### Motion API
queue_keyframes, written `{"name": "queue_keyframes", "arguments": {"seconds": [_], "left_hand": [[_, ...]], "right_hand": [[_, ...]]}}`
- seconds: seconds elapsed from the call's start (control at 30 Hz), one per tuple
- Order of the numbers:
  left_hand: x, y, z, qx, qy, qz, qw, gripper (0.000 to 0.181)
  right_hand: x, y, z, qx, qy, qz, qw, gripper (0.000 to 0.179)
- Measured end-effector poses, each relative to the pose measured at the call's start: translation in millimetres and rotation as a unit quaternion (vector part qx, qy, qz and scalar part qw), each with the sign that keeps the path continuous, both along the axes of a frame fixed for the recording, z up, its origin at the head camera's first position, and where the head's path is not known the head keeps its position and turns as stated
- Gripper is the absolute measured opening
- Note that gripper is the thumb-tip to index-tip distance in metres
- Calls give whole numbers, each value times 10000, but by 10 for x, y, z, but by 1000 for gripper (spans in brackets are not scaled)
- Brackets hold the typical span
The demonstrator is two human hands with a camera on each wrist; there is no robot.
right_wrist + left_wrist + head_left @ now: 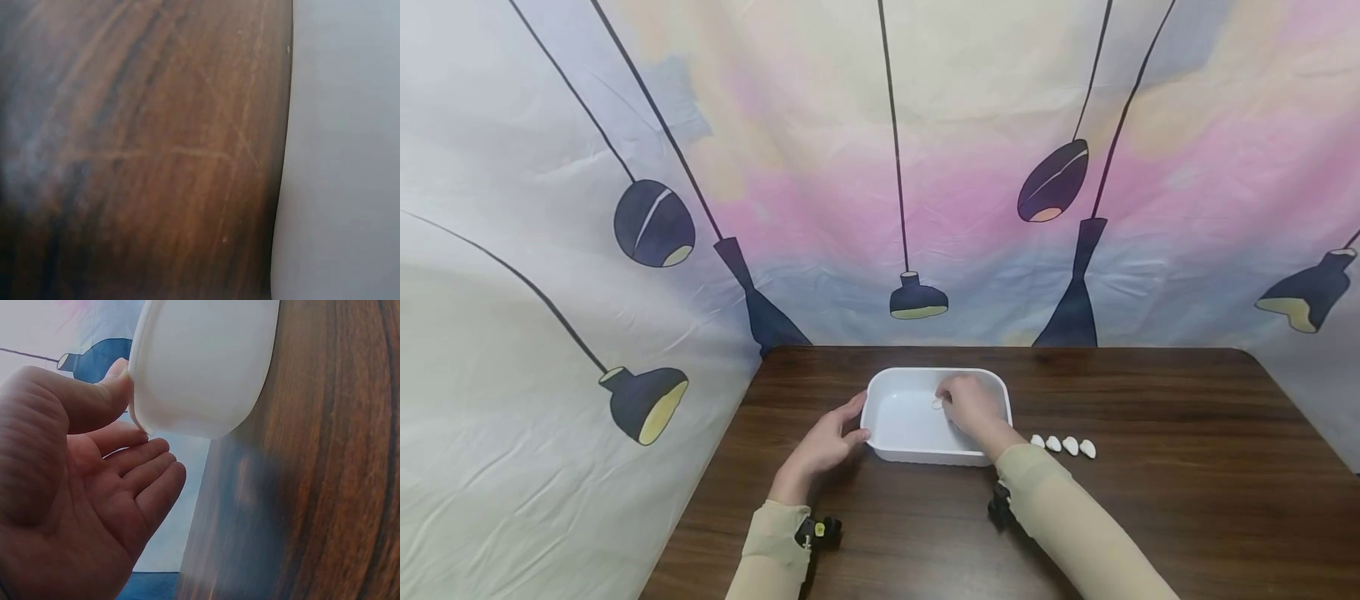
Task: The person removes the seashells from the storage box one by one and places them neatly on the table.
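A white rectangular dish (917,457) with rounded corners sits on the table. At its left end my left hand (825,440) grips the rim; the left wrist view has the thumb (103,400) on the rim and the index fingertip against it from the other side. My right hand (968,402) reaches inside the dish and pinches a small whitish piece (937,404), partly hidden by the fingers. Several small white pieces (1071,447), shaped like garlic cloves, lie in a row on the table right of the dish. The right wrist view catches only the dish's side (344,150), not the hand.
The dark wooden table (1180,500) extends around the dish, its far edge just behind it. A cloth backdrop (850,208) printed with hanging lamps rises behind and at both sides. Wrist cameras (824,532) are strapped over both sleeves.
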State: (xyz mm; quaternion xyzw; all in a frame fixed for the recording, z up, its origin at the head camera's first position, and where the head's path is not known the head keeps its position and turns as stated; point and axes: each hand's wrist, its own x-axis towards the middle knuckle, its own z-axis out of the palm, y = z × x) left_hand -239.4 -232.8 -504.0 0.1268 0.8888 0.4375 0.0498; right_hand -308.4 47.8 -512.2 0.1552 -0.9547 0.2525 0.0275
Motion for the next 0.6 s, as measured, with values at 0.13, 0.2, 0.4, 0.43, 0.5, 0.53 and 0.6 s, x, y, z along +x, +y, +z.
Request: {"name": "queue_keyframes", "arguments": {"seconds": [0.13,0.2,0.4,0.43,0.5,0.53,0.6], "left_hand": [[2,2,2,-3,-19,16,10000,70],[4,2,2,-18,-26,16,10000,69],[7,6,5,-30,-47,2,10000,69],[7,7,6,-30,-47,1,10000,69],[7,9,10,-52,-44,0,10000,69],[7,11,12,-53,-39,-2,10000,69],[7,15,18,-37,-12,-8,10000,69]], "right_hand": [[-1,7,11,88,85,-24,9999,13],[5,7,14,75,79,32,9999,12],[6,-7,10,-155,-42,341,9993,12],[5,-9,10,-191,-68,368,9991,12],[5,-12,9,-233,-125,407,9988,13],[2,-14,8,-240,-138,425,9987,13],[-4,-18,2,-253,-168,428,9986,13]]}}
